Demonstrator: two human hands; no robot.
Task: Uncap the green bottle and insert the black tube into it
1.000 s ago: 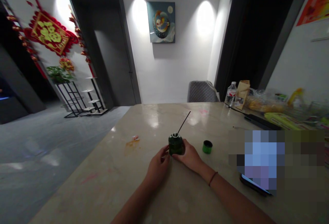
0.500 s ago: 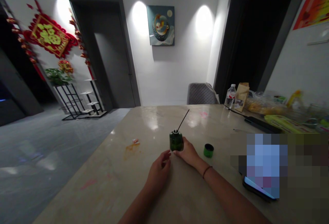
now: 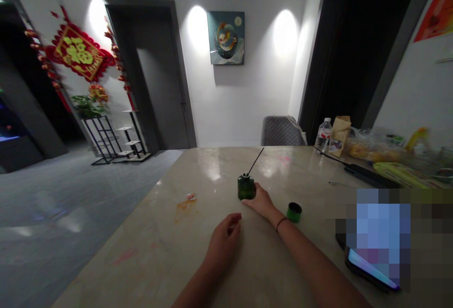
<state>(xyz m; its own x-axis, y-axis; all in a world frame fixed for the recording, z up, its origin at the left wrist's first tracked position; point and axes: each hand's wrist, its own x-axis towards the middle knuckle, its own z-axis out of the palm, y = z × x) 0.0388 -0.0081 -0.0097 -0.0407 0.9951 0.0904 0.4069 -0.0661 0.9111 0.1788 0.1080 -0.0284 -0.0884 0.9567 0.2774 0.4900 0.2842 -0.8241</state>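
Observation:
A small dark green bottle (image 3: 245,187) stands upright on the beige marble table (image 3: 212,261), with a thin black stick (image 3: 255,162) leaning out of its neck. My right hand (image 3: 261,201) is wrapped around the bottle's right side. My left hand (image 3: 224,242) rests on the table nearer to me, apart from the bottle, its fingers loosely curled and holding nothing. A green cap (image 3: 294,212) lies on the table just right of my right wrist.
A phone (image 3: 370,272) lies at the table's right edge near me. A water bottle (image 3: 323,135), a paper bag (image 3: 339,129), food packets and a long dark object (image 3: 368,176) crowd the far right. A grey chair (image 3: 281,131) stands behind the table. An orange stain (image 3: 186,203) marks the left of the tabletop.
My right hand has pushed the green bottle farther away across the table. My left hand has let go of it and drawn back toward me.

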